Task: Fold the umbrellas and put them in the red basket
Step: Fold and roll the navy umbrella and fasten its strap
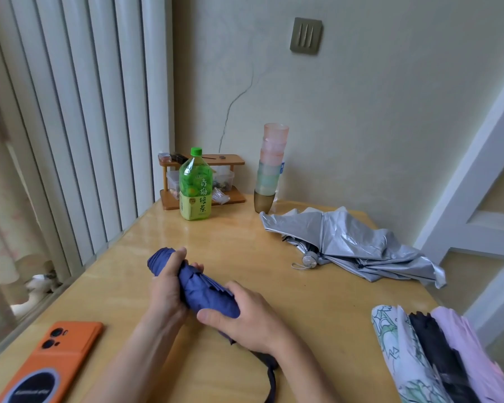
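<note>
Now, axis: blue umbrella (pixel 207 295), centre frame, runs upper left to lower right.
Left hand (pixel 166 289): fingers curled round its upper-left end.
Right hand (pixel 245 318): wrapped round the lower-right end.

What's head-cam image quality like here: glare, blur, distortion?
Head view: soft even daylight, faint shadows; glare patches on the glossy table by the green tea bottle; wide-angle bowing of the vertical blinds; floral umbrella at the bottom-right edge smeared; blue umbrella, left hand and right hand fairly sharp.
</note>
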